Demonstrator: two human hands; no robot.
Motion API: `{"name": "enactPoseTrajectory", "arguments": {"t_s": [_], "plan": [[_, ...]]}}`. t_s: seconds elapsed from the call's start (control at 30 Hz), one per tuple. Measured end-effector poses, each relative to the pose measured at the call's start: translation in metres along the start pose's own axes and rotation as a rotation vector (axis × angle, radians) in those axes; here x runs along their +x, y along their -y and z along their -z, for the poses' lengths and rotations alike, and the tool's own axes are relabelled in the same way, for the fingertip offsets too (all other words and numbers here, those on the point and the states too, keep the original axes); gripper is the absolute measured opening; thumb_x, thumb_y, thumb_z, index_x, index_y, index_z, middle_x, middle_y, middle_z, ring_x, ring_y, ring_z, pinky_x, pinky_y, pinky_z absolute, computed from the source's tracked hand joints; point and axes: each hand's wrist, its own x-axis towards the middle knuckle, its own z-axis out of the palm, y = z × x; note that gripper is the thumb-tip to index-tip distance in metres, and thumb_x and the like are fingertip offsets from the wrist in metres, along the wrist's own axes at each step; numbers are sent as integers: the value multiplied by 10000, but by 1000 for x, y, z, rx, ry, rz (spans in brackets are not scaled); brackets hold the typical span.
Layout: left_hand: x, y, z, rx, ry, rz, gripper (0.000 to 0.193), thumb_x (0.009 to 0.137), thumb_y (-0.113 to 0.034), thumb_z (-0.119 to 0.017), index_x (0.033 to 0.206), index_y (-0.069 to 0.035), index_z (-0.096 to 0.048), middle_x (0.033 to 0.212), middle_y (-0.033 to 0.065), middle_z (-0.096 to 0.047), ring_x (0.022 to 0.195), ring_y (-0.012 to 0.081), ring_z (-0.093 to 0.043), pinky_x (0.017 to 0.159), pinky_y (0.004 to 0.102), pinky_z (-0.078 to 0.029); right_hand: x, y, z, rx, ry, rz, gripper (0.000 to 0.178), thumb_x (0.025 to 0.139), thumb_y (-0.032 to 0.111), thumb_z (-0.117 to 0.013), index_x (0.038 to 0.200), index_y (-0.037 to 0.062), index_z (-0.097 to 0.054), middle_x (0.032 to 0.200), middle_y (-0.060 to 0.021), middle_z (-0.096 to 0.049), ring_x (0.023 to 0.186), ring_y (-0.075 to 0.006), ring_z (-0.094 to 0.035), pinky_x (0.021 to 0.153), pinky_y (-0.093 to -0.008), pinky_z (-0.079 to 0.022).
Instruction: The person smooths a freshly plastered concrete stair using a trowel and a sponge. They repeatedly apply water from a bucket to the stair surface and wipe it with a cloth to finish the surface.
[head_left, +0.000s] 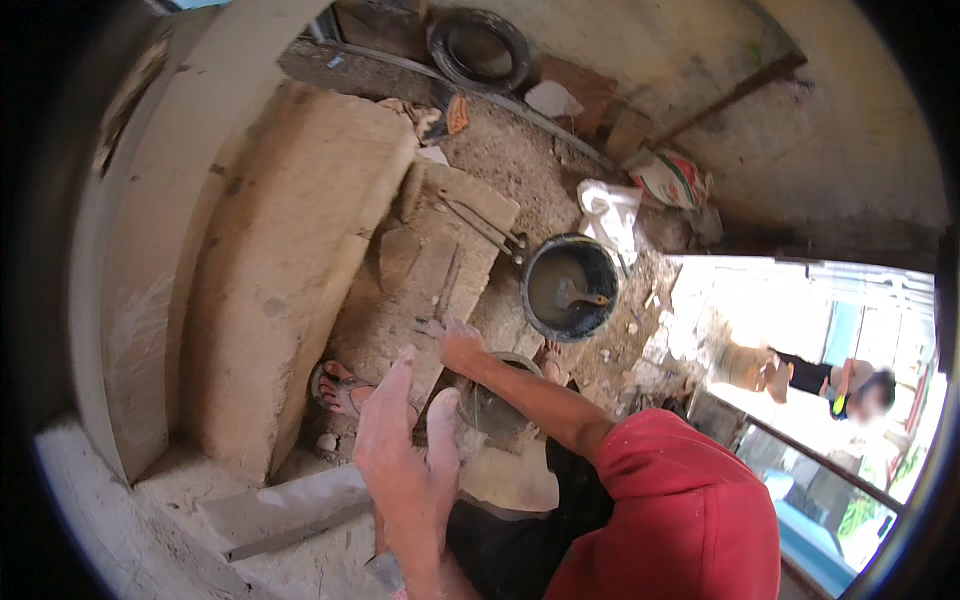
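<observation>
My left hand (405, 460) is raised in the foreground, fingers and thumb apart, pale dust on the skin, and nothing in it. Farther out, my right hand (462, 346) is closed low over a dusty concrete step (420, 290); what it grips, if anything, is too small to make out. Beneath my right forearm stands a bucket (490, 410) with greyish contents, partly hidden by the arm. Beyond it is a black bucket (610, 285) of murky grey liquid, in which a tool with a wooden handle (590, 297) lies. A long-handled metal tool (480, 225) rests on the step.
Large concrete steps (290, 240) rise on the left. A loose slab (285, 512) lies near the front. By the back wall are a tyre (480, 50), a printed sack (672, 180) and a white plastic bag (610, 215). Another person (840, 388) is outside the opening at right.
</observation>
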Motion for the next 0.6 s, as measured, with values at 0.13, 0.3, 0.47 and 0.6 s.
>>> {"name": "enactPoseTrajectory", "arguments": {"t_s": [0.13,0.3,0.47,0.6], "plan": [[-12,2,-21,180,122,17,490,933,-166,-782,1365,24,-652,1296,216,-718,1144,397,-687,999,451,-527,-8,-96,3,-150,-117,104,258,977,183,-589,1160,37,-697,1101,-190,-707,1059,-384,-707,875,-484,-597],[-29,11,-51,171,229,126,483,940,-130,-725,1376,59,-640,1305,244,-710,1196,387,-689,1054,438,-511,0,-269,-14,219,-220,-457,314,934,178,-622,1179,5,-716,1278,-238,-685,1261,-393,-624,999,-514,-553],[-59,39,-132,121,420,280,490,881,18,-720,1366,48,-653,1342,223,-703,1213,325,-702,1070,421,-533,43,-342,-66,-285,-300,95,334,914,186,-654,1191,13,-724,1177,-265,-731,1152,-413,-703,1010,-506,-566],[-85,83,-237,-130,616,309,466,950,-58,-729,1398,33,-640,1364,216,-700,1199,269,-715,1010,391,-575,51,-355,-70,38,87,-277,240,916,182,-662,1080,44,-771,1184,-250,-741,1101,-407,-730,984,-489,-585]]}}
